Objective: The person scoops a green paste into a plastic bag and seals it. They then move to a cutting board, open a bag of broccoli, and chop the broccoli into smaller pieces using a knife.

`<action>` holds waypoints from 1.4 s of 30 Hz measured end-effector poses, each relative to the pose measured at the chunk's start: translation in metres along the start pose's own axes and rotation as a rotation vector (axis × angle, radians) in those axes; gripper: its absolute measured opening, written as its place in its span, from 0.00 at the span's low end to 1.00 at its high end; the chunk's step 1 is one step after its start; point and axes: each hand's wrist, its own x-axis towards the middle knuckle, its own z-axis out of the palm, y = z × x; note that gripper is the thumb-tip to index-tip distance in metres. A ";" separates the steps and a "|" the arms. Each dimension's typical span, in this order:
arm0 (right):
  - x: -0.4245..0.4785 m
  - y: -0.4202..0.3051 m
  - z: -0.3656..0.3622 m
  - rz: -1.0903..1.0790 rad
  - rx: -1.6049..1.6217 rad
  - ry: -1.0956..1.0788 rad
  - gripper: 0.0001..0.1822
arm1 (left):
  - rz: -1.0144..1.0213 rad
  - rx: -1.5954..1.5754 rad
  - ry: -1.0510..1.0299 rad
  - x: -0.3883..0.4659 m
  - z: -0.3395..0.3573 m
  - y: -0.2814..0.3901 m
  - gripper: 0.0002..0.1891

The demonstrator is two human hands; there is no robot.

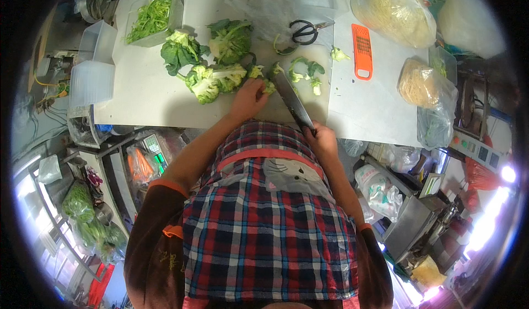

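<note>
My right hand point(324, 138) grips the handle of a long, dark-bladed kitchen knife point(292, 101). Its blade slants away from me across the work surface, the far end beside small cauliflower pieces. Just left of the blade, my left hand point(248, 100) has its fingers curled on a small cauliflower floret point(268, 87); the fingertips are partly hidden. Large cut cauliflower chunks point(215, 79) lie to the left of that hand. Behind them sit a leafy cauliflower piece point(180, 52) and a leaf-wrapped head point(230, 42). Trimmed florets with leaves point(306, 72) are scattered right of the knife.
Black-handled scissors point(306, 32) and an orange grater point(362, 52) lie farther back. A clear tub of shredded greens point(153, 17) stands at back left, near stacked plastic containers point(91, 83). Bags of noodle-like strands point(394, 13) line the right side of the white table point(136, 90).
</note>
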 end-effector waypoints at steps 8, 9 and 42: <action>0.002 0.000 0.000 0.000 0.047 -0.018 0.12 | 0.043 0.058 -0.006 0.002 0.003 -0.006 0.10; 0.004 0.003 0.002 0.004 0.020 -0.026 0.12 | 0.052 0.080 -0.011 0.003 0.003 -0.006 0.10; 0.035 0.027 0.045 -0.070 0.086 0.207 0.13 | -0.003 0.056 -0.194 -0.003 0.004 -0.011 0.25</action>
